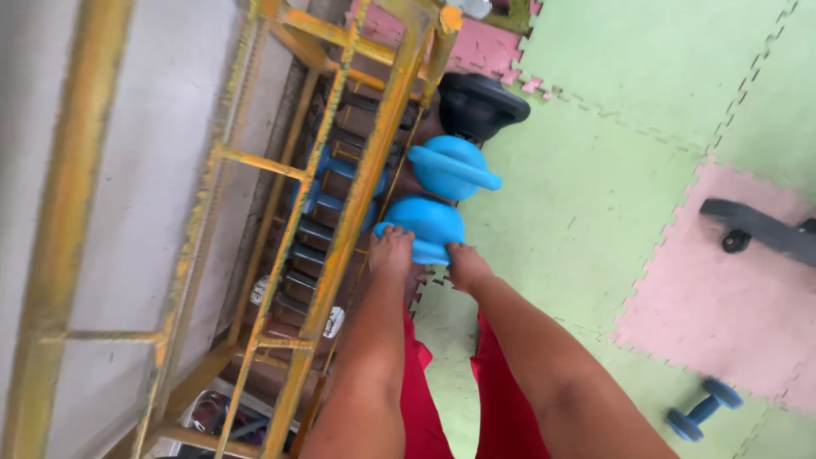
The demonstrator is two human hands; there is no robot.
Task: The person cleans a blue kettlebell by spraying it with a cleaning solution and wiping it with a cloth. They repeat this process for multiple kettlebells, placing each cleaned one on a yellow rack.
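My left hand (390, 251) and right hand (464, 263) both have their fingers curled tight around the handle of a blue kettlebell (425, 223), which sits on the green floor mat (595, 170) just right of the yellow rack (357, 195). Just beyond it stands a second blue kettlebell (449, 166), then a black one (478, 104). A small blue dumbbell (703, 409) lies well apart at near right.

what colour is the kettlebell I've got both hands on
Bright blue. The kettlebell gripped by the left hand and right hand shows best in the head view.
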